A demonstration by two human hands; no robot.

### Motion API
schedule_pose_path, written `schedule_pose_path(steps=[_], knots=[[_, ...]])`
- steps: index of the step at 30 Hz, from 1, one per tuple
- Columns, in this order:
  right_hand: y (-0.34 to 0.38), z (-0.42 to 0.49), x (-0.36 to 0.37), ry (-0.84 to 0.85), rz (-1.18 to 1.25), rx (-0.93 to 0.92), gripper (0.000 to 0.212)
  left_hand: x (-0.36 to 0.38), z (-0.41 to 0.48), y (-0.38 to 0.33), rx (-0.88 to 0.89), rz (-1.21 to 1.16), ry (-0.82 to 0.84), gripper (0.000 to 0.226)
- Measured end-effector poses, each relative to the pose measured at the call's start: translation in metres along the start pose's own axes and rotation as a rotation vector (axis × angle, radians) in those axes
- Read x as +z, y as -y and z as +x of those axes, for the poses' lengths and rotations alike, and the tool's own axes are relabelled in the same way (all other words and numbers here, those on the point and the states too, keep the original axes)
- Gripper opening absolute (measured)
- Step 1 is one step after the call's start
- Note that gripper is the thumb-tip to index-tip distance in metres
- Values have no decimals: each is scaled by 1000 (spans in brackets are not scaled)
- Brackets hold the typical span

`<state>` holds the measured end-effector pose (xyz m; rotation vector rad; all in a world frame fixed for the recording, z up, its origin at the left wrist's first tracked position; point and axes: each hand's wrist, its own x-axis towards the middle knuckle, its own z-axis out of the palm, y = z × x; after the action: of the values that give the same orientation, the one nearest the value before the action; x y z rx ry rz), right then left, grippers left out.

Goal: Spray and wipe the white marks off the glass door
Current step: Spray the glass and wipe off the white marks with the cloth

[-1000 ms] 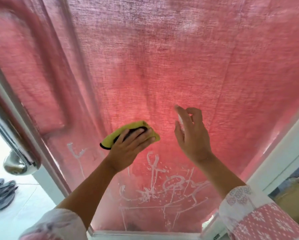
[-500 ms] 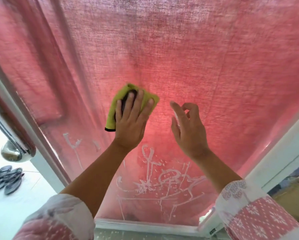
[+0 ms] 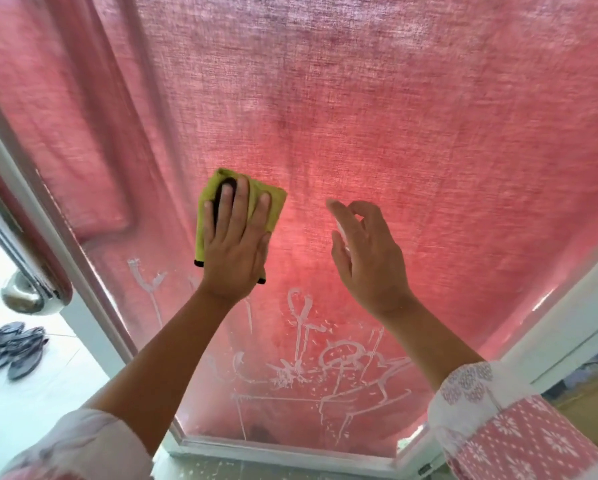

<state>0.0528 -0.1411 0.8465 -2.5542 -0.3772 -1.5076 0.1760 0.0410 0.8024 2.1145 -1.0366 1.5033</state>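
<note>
Pressing the yellow cloth [image 3: 274,206] flat to the glass door [image 3: 429,161], left hand [image 3: 233,252]; right hand [image 3: 370,258] curled round a pale bottle [image 3: 343,238].

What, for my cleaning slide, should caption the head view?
Left hand presses a yellow-green cloth on the glass door above white marks; right hand grips a mostly hidden pale sprayer.

A left hand [image 3: 233,251] presses a yellow-green cloth [image 3: 277,204] flat against the glass door [image 3: 464,168], above scrawled white marks [image 3: 325,362]; beside it, the right hand [image 3: 370,258] curls round a small, mostly hidden pale bottle [image 3: 341,233].
</note>
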Motion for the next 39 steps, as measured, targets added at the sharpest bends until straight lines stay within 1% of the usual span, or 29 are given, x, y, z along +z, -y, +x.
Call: schedule_pose_path(steps=[2,5,9,12,14,15,16,19,21,23,25,26,28,30,33,35,39], knots=[[8,4,7,8,5,-19,54,3,2,-1,-30,-6,-41,61],[18,6,19,26,3,-43,58,10,-12,5,31,36,-53,57],[29,1,33,46,-1,-45,61,16,-41,27,206,116,-2,57],[36,-5,40,57,4,-20,64,13,-69,50,365,152,46,68],[39,-6,43,60,2,-4,62,4,-68,69,479,156,81,70],[40,-6,44,59,-4,3,61,-1,-61,80,503,155,86,69],[41,-5,44,60,-12,10,61,-6,-52,90,479,152,72,69],[45,-4,45,68,-25,38,60,-23,-27,112,212,98,-12,63],[51,-5,47,79,-19,69,61,-27,-20,113,74,56,-51,60],[56,-5,49,90,-6,93,62,-23,-26,107,-77,14,-80,58],[60,-4,51,101,-4,111,64,-16,-51,100,-202,2,-51,57],[61,-4,52,107,-10,122,65,-13,-68,99,-208,12,4,56],[65,-4,55,119,-31,152,68,-13,-102,106,-148,35,128,53],[68,-4,60,124,-55,179,71,-17,-116,115,-84,49,178,51],[70,-2,63,106,-78,195,71,-23,-104,120,-100,18,150,54],[71,-2,64,96,-86,197,70,-26,-92,120,-195,-21,108,58],[71,-4,66,107,-85,199,70,-37,-47,121,-373,-130,-42,61]])
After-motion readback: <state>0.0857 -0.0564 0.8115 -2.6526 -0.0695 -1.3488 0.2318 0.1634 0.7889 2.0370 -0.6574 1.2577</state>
